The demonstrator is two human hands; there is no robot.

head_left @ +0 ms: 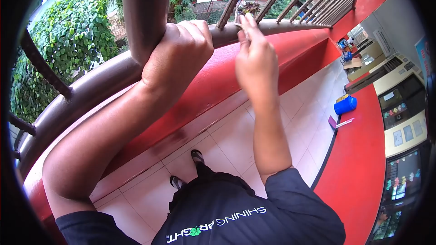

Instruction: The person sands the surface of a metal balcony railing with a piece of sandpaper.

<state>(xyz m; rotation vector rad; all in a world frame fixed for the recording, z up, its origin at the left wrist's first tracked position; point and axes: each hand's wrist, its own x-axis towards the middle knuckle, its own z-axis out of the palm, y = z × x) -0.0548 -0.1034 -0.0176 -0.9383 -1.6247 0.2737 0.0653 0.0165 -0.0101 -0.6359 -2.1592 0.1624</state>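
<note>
Now the brown vertical bar [144,13] is gripped at twelve o'clock by the left hand [179,54], fingers wrapped tight around it just above the horizontal rail [104,79]. At one o'clock the right hand [255,59] is raised to the rail, fingers pinched together on something small and pale [247,16]; what it is cannot be told. A blue container [345,105] is seen at three o'clock.

The small object pinched in the right hand [255,61] at the railing [272,27] is too hidden to identify.
</note>
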